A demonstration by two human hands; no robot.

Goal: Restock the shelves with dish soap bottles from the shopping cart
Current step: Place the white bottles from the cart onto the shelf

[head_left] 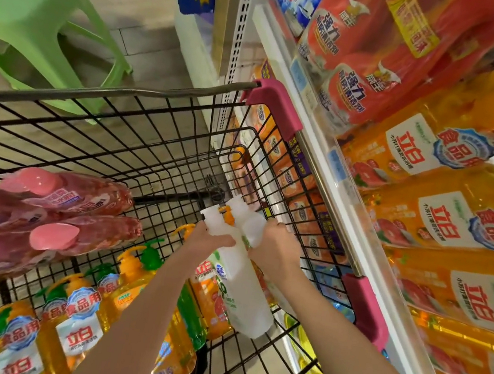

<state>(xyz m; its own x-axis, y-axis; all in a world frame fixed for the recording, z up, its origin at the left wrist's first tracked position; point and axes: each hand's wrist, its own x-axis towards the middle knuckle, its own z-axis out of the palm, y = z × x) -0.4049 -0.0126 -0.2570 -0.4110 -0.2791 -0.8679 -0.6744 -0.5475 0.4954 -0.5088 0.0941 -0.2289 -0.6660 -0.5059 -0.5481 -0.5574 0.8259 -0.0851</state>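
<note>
Over the far right corner of the black wire shopping cart (125,91), with its steel rim and pink plastic corner guards (276,107), both hands hold a cluster of white plastic dish soap bottles (246,296). The left hand (211,241) has its fingers curled round one white neck, and the right hand (275,248) is wrapped round the neck just beside it; an orange cap shows between the white tops. The longest bottle slants down into the basket, and its label shows a blue badge and green print too blurred to read. Below, on the cart floor, stand orange pump bottles (79,318) labelled "立白" in red, with blue "食品用" seals, and a green bottle (191,317) among them. A shrink-wrapped pack of red bottles with pink caps (68,200) lies in the cart at left. Touching the cart's right side, the white shelf (351,196) carries rows of orange "立白" / "食品用" bottles (439,146), and above them red bottles (350,57) marked "强力". A green plastic stool (25,6) stands on the floor beyond the cart.
</note>
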